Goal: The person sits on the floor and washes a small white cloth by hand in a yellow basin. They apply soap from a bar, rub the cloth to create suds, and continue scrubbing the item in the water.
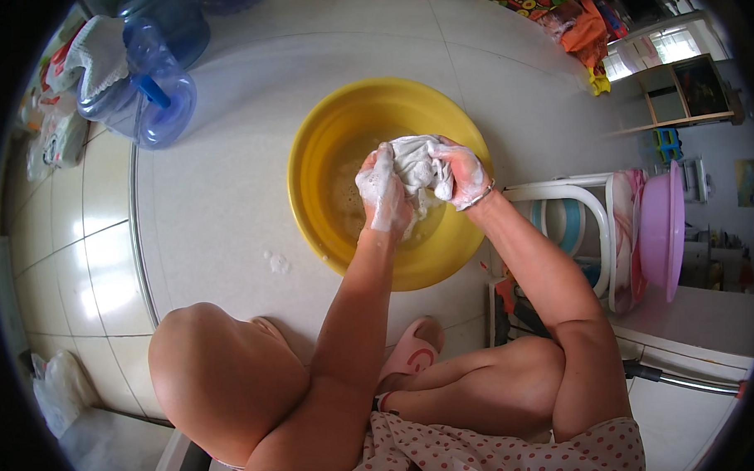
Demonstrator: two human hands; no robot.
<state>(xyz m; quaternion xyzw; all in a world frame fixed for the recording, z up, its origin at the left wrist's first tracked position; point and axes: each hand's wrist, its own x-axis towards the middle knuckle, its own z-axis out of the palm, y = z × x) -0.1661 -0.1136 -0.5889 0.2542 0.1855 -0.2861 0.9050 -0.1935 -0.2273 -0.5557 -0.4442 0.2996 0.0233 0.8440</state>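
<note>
A bunched white cloth, wet and soapy, is held up over a round yellow plastic basin. My left hand, coated in suds, grips the cloth's left side. On its right side, my right hand holds the other end, with foam on the fingers and a band around the wrist. Cloudy water with bubbles lies in the basin below. Some foam shows in the water under the cloth, partly hidden by my hands.
Blue clear water jugs lie and stand at the upper left. On the right, a pink basin rests on its side against a white-framed folding chair or stool. A foam patch spots the floor; a pink slipper is below the basin.
</note>
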